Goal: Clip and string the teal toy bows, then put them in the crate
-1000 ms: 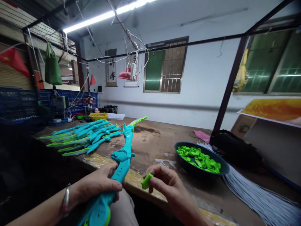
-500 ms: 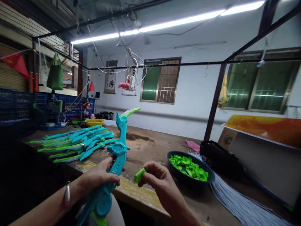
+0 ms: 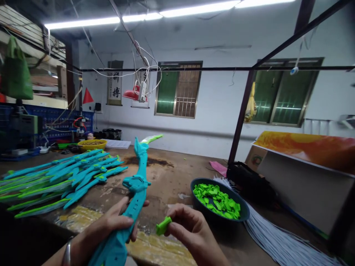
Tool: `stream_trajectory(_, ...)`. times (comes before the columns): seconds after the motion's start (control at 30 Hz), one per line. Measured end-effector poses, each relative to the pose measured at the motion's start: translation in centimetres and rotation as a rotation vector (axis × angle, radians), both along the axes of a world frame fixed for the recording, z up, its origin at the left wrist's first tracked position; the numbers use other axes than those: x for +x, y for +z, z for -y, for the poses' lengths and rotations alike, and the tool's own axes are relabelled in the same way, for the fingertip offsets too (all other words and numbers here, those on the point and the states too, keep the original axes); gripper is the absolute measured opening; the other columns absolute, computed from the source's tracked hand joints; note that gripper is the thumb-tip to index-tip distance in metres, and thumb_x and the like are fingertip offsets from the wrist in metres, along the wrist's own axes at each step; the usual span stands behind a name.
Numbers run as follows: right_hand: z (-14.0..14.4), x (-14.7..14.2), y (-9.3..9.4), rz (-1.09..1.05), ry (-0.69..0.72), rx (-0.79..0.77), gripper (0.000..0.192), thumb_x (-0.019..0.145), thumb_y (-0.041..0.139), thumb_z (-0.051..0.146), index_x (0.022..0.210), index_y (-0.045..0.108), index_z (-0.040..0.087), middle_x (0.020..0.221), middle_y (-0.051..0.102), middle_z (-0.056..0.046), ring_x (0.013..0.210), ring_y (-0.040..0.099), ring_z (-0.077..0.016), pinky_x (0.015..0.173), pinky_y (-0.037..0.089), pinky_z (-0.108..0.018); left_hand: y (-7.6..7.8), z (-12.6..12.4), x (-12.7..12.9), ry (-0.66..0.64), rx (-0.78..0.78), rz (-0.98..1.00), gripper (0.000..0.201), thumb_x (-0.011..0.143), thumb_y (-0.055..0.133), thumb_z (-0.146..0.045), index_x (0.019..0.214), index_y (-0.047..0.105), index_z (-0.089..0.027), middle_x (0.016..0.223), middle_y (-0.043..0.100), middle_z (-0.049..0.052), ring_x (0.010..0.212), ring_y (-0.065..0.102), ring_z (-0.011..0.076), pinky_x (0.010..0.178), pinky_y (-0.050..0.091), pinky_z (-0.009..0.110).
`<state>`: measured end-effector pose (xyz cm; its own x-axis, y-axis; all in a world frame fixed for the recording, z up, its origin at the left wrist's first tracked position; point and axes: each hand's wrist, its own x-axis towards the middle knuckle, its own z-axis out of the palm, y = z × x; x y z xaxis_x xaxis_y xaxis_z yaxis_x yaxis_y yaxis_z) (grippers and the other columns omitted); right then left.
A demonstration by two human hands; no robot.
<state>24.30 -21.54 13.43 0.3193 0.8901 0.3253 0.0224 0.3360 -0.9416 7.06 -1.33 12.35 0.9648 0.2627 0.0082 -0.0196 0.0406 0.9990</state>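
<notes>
- Head view: your left hand is wrapped around the grip section of a teal toy bow, fingers curled over the top and thumb on the near side, a firm closed hold.
- The toy bow rises from the bottom edge of the picture, tilted up and away from you, with its pale green tip above the far part of the wooden workbench.
- Your right hand pinches a small green plastic piece between thumb and fingertips; the fingers are narrowly closed on it, not spread.
- That green piece sits just to the right of the toy bow's grip, close to it; you cannot tell whether the two touch.
- To the right of the toy bow, on the workbench, stands a dark bowl filled with more green plastic pieces.
- To the left of the toy bow lies a spread pile of teal bow limbs, well apart from your hands.
- Right of the bowl, further from the toy bow, a bundle of white cords fans across the workbench.
- Beyond the limb pile, left of the bow's tip, sits a yellow bowl.
</notes>
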Motion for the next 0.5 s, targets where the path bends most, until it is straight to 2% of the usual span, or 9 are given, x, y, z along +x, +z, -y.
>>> stream_trajectory(0.07, -0.5, 1.1, 0.7, 0.250, -0.094, 0.042, 0.014, 0.087, 0.075, 0.030, 0.085, 0.068, 0.019, 0.083, 0.068, -0.004, 0.080, 0.064, -0.0176, 0.075, 0.049, -0.028, -0.4, -1.4, 0.7, -0.096, -0.054, -0.012, 0.076, 0.070, 0.071, -0.036, 0.140, 0.050, -0.017, 0.078, 0.075, 0.008, 0.067, 0.067, 0.0216, 0.056, 0.045, 0.027)
stream_trajectory(0.17, -1.8, 2.0, 2.5, 0.676, -0.189, 0.126, 0.005, 0.091, 0.066, 0.018, 0.088, 0.065, 0.021, 0.105, 0.068, -0.006, 0.099, 0.064, -0.0203, 0.088, 0.049, -0.033, -0.5, -2.7, 1.0, -0.185, -0.140, -0.089, 0.075, 0.064, 0.072, -0.027, 0.137, 0.056, -0.027, 0.106, 0.073, 0.007, 0.068, 0.068, 0.0201, 0.052, 0.044, 0.026)
stream_trajectory(0.23, -3.2, 2.2, 3.7, 0.892, -0.156, 0.129, 0.010, 0.092, 0.062, 0.013, 0.090, 0.064, 0.022, 0.124, 0.064, -0.008, 0.118, 0.059, -0.0231, 0.102, 0.044, -0.039, -0.2, -3.0, 0.5, -0.221, -0.138, -0.200, 0.079, 0.062, 0.073, -0.021, 0.138, 0.056, -0.034, 0.118, 0.070, 0.005, 0.069, 0.068, 0.0191, 0.054, 0.046, 0.027)
stream_trajectory(0.3, -4.6, 2.2, 4.5, 1.023, -0.057, 0.079, 0.010, 0.092, 0.061, 0.012, 0.090, 0.063, 0.021, 0.130, 0.062, -0.010, 0.128, 0.053, -0.0251, 0.110, 0.037, -0.043, 0.2, -2.9, -0.2, -0.276, -0.118, -0.308, 0.085, 0.062, 0.074, -0.017, 0.141, 0.054, -0.040, 0.119, 0.070, 0.003, 0.069, 0.067, 0.0183, 0.057, 0.048, 0.028)
stream_trajectory(0.37, -5.9, 2.0, 4.9, 1.054, 0.082, -0.047, 0.007, 0.093, 0.059, 0.014, 0.092, 0.061, 0.021, 0.121, 0.067, -0.010, 0.118, 0.060, -0.0238, 0.103, 0.042, -0.040, 0.4, -2.4, -1.0, -0.366, -0.159, -0.349, 0.084, 0.063, 0.076, -0.021, 0.142, 0.053, -0.042, 0.119, 0.071, 0.003, 0.076, 0.070, 0.0224, 0.064, 0.053, 0.031)
stream_trajectory(0.43, -6.9, 1.9, 4.8, 1.020, 0.186, -0.208, 0.007, 0.095, 0.055, 0.018, 0.097, 0.061, 0.020, 0.108, 0.071, -0.008, 0.098, 0.065, -0.0204, 0.087, 0.049, -0.032, -0.2, -1.4, -1.5, -0.443, -0.298, -0.299, 0.075, 0.063, 0.075, -0.034, 0.137, 0.061, -0.035, 0.118, 0.073, 0.006, 0.095, 0.071, 0.0315, 0.074, 0.056, 0.038)
stream_trajectory(0.5, -7.4, 1.5, 4.2, 0.946, 0.237, -0.331, 0.012, 0.095, 0.052, 0.021, 0.100, 0.062, 0.019, 0.100, 0.071, -0.007, 0.086, 0.063, -0.0187, 0.077, 0.048, -0.029, -1.7, -0.1, -1.8, -0.383, -0.451, -0.160, 0.065, 0.062, 0.066, -0.050, 0.121, 0.074, -0.024, 0.107, 0.076, 0.010, 0.109, 0.067, 0.0397, 0.081, 0.057, 0.046)
